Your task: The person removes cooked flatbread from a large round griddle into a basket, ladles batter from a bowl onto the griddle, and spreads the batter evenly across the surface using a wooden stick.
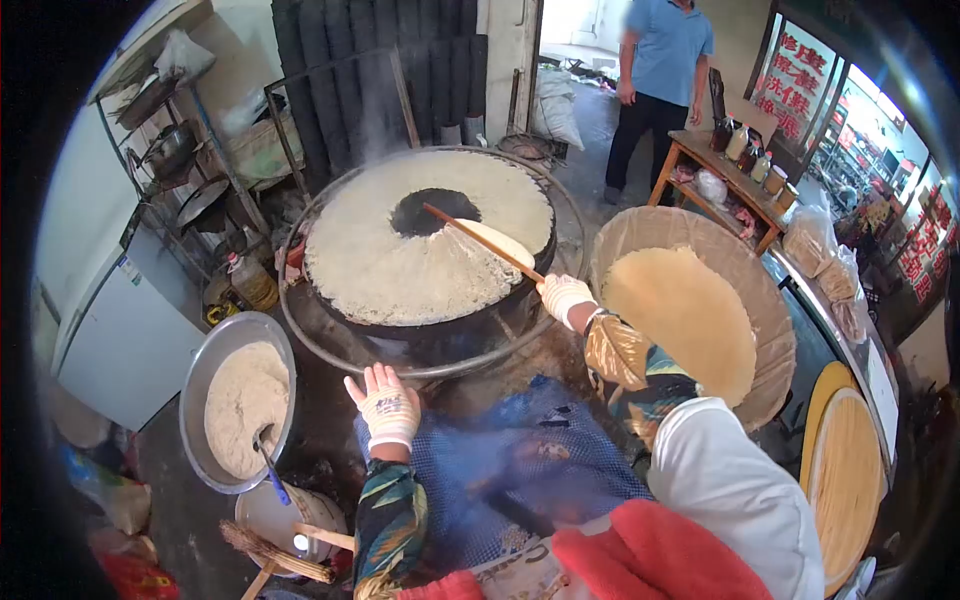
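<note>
A large round griddle carries a steaming layer of pale batter with a dark bare patch near its middle. My right hand, in a white glove, grips a long wooden stick at the griddle's right edge. The stick reaches across the batter to the dark patch, beside a pale folded sheet. My left hand, gloved with bare fingertips, is spread with nothing in it, near the metal ring at the griddle's front.
A metal basin of batter with a ladle stands left, above a bucket and brush. Right are a lined basket with a round flat sheet, and round boards. A person stands behind, near a bottle-laden table.
</note>
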Tool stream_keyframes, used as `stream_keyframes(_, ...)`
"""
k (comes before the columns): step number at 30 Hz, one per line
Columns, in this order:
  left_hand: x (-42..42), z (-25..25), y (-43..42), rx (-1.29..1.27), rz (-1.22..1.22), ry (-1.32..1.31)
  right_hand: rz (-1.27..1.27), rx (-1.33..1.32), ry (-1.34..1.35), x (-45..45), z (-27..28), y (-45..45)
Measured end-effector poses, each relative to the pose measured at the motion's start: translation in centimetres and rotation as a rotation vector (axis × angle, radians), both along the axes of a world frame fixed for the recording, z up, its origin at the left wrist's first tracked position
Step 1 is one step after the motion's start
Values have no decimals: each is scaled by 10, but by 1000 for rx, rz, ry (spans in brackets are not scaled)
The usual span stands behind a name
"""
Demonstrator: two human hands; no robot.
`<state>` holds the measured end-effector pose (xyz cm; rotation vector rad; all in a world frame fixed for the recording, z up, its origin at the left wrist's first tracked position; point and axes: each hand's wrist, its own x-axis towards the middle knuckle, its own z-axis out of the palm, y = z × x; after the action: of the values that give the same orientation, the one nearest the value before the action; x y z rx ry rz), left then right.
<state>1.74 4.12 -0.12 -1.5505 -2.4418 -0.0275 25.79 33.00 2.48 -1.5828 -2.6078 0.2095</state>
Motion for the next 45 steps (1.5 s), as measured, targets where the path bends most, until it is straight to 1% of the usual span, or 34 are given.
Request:
stream_keyframes(3,-12,2,-2,90,-4,-38,44,-130,0,-7,28,-34)
stream_keyframes(4,-17,-2,-2,104,20,-14,138,-103,-67,-3,33,-48)
stream_keyframes(5,-21,-7,-2,115,43,3,188,-93,-99,2,7,-41)
stream_keyframes(7,-32,-4,-3,57,89,-31,15,-118,41,14,7,-29)
stream_keyframes(8,-38,-6,-3,55,96,-23,30,-75,25,15,5,-14)
stream_keyframes(9,-45,-6,-4,58,101,-9,21,-65,40,14,9,-20)
stream_keyframes(10,-48,-4,-5,87,100,24,78,-73,32,10,14,-29)
stream_keyframes(12,-42,-2,2,109,118,20,182,-54,22,10,42,-55)
stream_keyframes(13,-29,-1,6,178,42,18,233,-49,21,12,49,-75)
stream_keyframes(15,10,18,11,255,-167,-165,181,-183,-51,14,8,-63)
stream_keyframes(17,27,-14,19,250,-189,-119,49,-147,26,16,16,-47)
stream_keyframes(19,22,-3,18,193,-163,0,30,-158,36,11,32,-46)
stream_keyframes(20,12,-6,16,257,-190,9,76,-172,27,9,44,-55)
stream_keyframes(21,11,8,13,217,-176,-9,126,-181,14,9,56,-64)
stream_keyframes(22,5,9,12,219,-183,-2,223,-79,56,23,58,-78)
stream_keyframes(23,-4,8,10,218,-187,5,274,-64,67,35,60,-91)
stream_keyframes(24,-9,8,9,233,-172,-33,311,-87,54,51,63,-103)
stream_keyframes(25,-13,9,6,239,-167,0,290,-133,5,67,78,-121)
stream_keyframes(26,-19,4,5,283,-151,17,517,-5,-112,91,71,-129)
stream_keyframes(27,-22,-4,4,327,-136,34,381,-150,-148,109,56,-132)
stream_keyframes(28,-22,-11,2,364,-119,113,273,-263,-132,123,38,-129)
stream_keyframes(29,-15,-8,5,362,-121,108,232,-301,-210,134,25,-126)
stream_keyframes(31,23,9,10,396,-227,-100,149,-259,-142,141,20,-129)
stream_keyframes(33,61,20,23,332,-306,-178,229,-170,-117,123,50,-132)
stream_keyframes(35,84,17,33,298,-351,-207,86,-133,-33,97,31,-105)
stream_keyframes(36,90,15,33,264,-318,-147,148,-83,-17,83,28,-88)
stream_keyframes(37,89,9,32,260,-288,-123,137,-31,-21,68,15,-67)
stream_keyframes(39,78,7,28,245,-260,-65,100,26,-83,36,9,-33)
stream_keyframes(40,72,9,24,237,-234,-63,74,-23,-97,19,17,-21)
stream_keyframes(43,58,13,16,186,-213,-97,103,-28,-34,-8,17,-6)
stream_keyframes(45,50,6,15,238,-197,-95,185,-4,14,-11,24,-22)
